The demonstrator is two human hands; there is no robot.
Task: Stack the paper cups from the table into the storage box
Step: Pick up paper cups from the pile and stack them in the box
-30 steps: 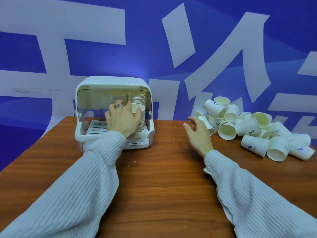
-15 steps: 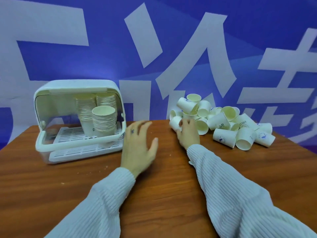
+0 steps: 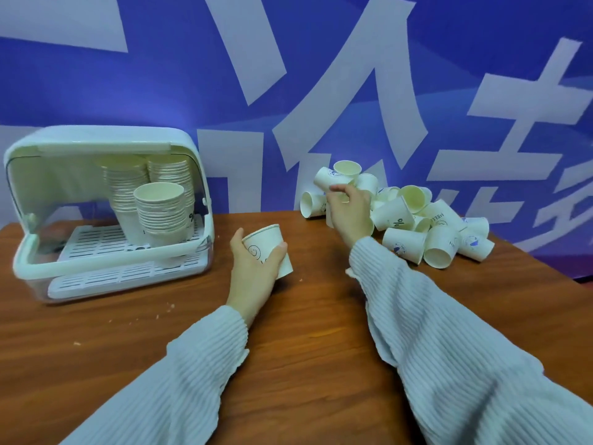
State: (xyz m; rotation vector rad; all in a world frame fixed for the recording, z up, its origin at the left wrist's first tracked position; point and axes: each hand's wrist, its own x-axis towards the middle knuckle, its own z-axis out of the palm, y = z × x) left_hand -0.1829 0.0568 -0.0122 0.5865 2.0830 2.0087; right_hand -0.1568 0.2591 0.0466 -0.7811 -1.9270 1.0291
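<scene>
A white storage box (image 3: 30, 252) with its lid raised stands at the table's left, and three stacks of paper cups (image 3: 162, 208) stand inside it. My left hand (image 3: 253, 271) holds one white paper cup (image 3: 268, 244) over the table's middle, to the right of the box. A heap of loose paper cups (image 3: 426, 226) lies at the far right. My right hand (image 3: 351, 213) is at the heap's left edge, fingers curled among the cups; what it grips is hidden.
The brown wooden table (image 3: 305, 332) carries a few small crumbs (image 3: 170, 306) in front of the box. A blue wall with large white characters (image 3: 346, 107) rises just behind the table. The table's right edge (image 3: 574, 277) lies beyond the heap.
My left hand left the box, moved right and now holds a cup over the table's middle. My right hand reached further into the heap. The view swung right.
</scene>
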